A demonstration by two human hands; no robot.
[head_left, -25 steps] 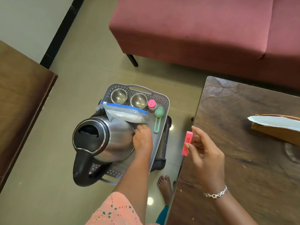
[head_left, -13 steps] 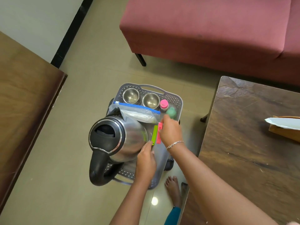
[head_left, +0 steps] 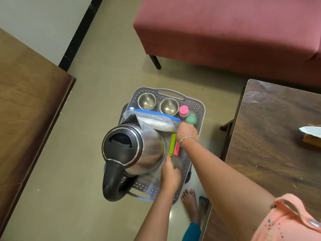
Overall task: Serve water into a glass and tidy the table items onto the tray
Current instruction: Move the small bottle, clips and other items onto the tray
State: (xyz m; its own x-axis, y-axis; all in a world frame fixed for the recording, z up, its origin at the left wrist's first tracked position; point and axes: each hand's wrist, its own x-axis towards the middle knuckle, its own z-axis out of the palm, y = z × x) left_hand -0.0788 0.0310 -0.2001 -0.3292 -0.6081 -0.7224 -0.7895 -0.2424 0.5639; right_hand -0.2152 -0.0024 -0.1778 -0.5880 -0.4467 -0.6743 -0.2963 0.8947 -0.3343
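Biggest first: dusty-red upholstered sofa (head_left: 225, 32) across the top right, dark scuffed wooden bench (head_left: 278, 153) down the right edge, another brown wooden top (head_left: 26, 119) on the left.

Centre of frame: grey perforated plastic tray (head_left: 199, 108) perched on something dark and low, over the tiled floor. On it, the stainless steel kettle with black lid and handle (head_left: 147, 148) hogging the lower left half, a clear zip bag with a blue seal (head_left: 156, 121) leaning behind it, two small steel bowls (head_left: 146, 101) at the top edge, then a pink-capped little bottle (head_left: 183, 110) and a teal rounded thing (head_left: 190, 119) at the upper right.

Just changed: flat pink plastic clip (head_left: 176, 149), a second ago pinched in the right hand over the bench edge, now down on the tray right beside the lime green clip (head_left: 172, 145). So one more item tidied, probably not much left.

Right hand (head_left: 186, 131) now up by the bag and teal thing, fingers hidden behind the knuckles, can't tell. Left hand (head_left: 171, 173) resting by the kettle base, fingers loose, gripping nothing.

No readable brands or writing anywhere.
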